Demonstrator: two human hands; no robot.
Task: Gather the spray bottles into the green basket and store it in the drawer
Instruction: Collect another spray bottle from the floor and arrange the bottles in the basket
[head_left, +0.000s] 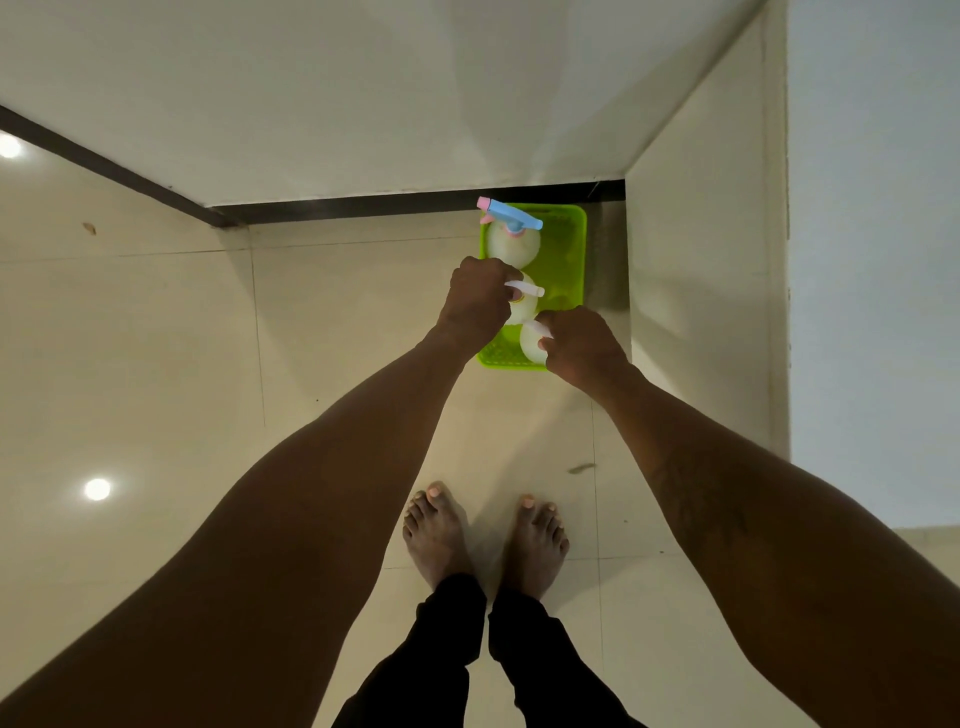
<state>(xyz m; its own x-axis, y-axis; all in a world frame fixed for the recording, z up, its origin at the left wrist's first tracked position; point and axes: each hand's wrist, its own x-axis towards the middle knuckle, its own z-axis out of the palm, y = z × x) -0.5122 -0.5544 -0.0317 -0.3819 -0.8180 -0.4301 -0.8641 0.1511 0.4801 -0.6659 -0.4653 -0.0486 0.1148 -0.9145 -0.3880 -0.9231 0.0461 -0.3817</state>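
On the floor (363, 312) the green basket (569, 249) holds three spray bottles; left hand (478, 301) grips the middle bottle (524, 299), right hand (582, 345) the nearest bottle (532, 343).

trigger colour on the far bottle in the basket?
Blue spray head with a pink tip; clearest in the head view.

Green basket (569, 260) cornered by walls (696, 249); open floor (363, 312) on its left.

Head camera looks steeply down past outstretched arms at the floor (156, 322).
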